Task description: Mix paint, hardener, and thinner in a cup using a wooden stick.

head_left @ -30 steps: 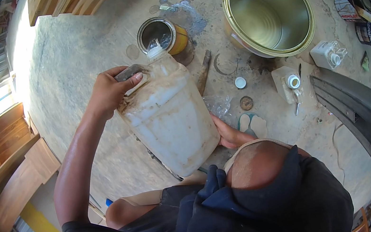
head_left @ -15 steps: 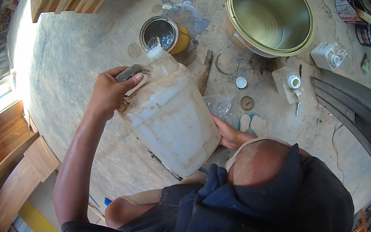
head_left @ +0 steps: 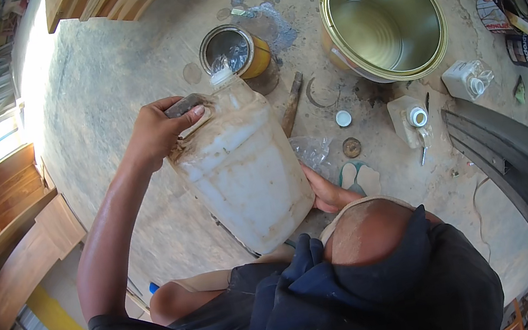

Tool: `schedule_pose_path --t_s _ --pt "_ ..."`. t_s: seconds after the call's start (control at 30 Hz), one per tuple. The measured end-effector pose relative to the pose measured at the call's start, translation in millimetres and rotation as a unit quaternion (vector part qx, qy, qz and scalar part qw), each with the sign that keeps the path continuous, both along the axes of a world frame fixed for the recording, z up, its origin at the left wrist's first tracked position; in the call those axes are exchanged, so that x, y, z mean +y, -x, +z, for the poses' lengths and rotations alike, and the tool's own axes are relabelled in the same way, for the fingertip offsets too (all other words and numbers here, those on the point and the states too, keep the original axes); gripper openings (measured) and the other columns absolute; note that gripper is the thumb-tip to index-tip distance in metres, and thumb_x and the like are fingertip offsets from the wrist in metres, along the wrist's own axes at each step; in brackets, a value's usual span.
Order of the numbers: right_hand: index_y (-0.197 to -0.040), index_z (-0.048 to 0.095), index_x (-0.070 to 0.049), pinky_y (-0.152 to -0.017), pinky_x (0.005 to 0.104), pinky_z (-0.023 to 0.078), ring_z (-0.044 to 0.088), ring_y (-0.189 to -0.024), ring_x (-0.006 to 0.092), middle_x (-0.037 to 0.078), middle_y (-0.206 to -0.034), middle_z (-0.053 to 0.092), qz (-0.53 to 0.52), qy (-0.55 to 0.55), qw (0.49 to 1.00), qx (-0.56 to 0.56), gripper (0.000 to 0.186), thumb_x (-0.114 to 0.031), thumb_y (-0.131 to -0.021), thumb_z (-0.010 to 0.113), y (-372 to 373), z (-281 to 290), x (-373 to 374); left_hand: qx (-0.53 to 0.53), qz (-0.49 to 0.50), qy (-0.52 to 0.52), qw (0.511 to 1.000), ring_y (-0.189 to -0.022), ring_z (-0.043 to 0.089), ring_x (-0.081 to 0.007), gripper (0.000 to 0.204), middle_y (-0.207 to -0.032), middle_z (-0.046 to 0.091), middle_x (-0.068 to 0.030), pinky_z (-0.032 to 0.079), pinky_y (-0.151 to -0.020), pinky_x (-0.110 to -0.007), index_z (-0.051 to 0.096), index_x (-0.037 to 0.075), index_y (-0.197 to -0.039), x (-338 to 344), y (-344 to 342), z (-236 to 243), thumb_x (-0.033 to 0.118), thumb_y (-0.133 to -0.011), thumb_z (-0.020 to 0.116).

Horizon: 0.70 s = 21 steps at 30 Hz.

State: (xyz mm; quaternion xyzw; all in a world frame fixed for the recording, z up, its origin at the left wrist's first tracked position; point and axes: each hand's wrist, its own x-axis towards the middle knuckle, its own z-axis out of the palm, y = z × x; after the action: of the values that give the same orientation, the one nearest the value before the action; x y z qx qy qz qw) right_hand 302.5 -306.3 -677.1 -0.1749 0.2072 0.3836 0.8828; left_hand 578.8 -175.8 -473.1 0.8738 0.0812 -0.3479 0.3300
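Note:
A large, dirty white plastic jerrycan (head_left: 244,168) is tipped forward, its open neck just over a small open tin (head_left: 256,57) with an orange side that stands on the concrete floor. Shiny liquid shows inside the tin. My left hand (head_left: 153,133) grips the jerrycan's dark handle at its upper end. My right hand (head_left: 326,193) is pressed against the jerrycan's lower right side near its base, holding it up. My knee and dark clothing fill the bottom of the view.
A big empty metal bucket (head_left: 385,17) lies tilted at the upper right. A white cap (head_left: 343,118), a stick (head_left: 290,103), small plastic bottles (head_left: 411,121), a sandal (head_left: 361,178) and a dark curved panel (head_left: 507,149) lie right. Wooden furniture (head_left: 5,217) stands left.
Both hands keep the same grip and the jerrycan stays tipped over the small tin; nothing else has visibly moved.

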Motion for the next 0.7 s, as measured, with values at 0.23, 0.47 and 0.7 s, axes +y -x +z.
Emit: schedule_pose_path --t_s 0.23,0.47,0.7 --pt "-0.160 0.025 -0.025 -0.107 0.0434 0.045 0.043 -0.142 0.0254 0.005 -0.159 0.039 -0.008 -0.014 1.000 -0.002 0.064 -0.058 -0.105 0.025 1.5 -3.0 1.3 0.008 0.001 0.001 1.000 -0.063 0.056 -0.0115 0.041 -0.084 0.069 -0.0089 0.047 -0.054 -0.022 0.069 -0.009 -0.111 -0.8 -0.7 0.2 0.018 -0.084 0.083" --pt "-0.159 0.026 -0.024 -0.107 0.0435 0.044 0.043 -0.141 0.0250 0.005 -0.158 0.040 -0.003 -0.014 1.000 0.011 0.065 -0.059 -0.105 0.026 1.1 -2.0 1.2 -0.002 0.002 -0.004 1.000 -0.060 0.054 -0.0108 0.039 -0.082 0.068 -0.0080 0.045 -0.052 -0.022 0.070 -0.009 -0.110 -2.2 0.0 0.5 0.017 -0.084 0.083" --pt "-0.159 0.028 -0.022 -0.109 0.0438 0.042 0.043 -0.141 0.0248 0.006 -0.158 0.040 0.004 -0.019 1.000 0.013 0.065 -0.059 -0.105 0.026 -0.5 3.1 -0.6 0.005 -0.013 -0.001 1.000 -0.059 0.052 -0.0106 0.039 -0.081 0.068 -0.0074 0.044 -0.051 -0.021 0.070 -0.008 -0.109 3.6 -2.0 -0.8 0.019 -0.085 0.082"
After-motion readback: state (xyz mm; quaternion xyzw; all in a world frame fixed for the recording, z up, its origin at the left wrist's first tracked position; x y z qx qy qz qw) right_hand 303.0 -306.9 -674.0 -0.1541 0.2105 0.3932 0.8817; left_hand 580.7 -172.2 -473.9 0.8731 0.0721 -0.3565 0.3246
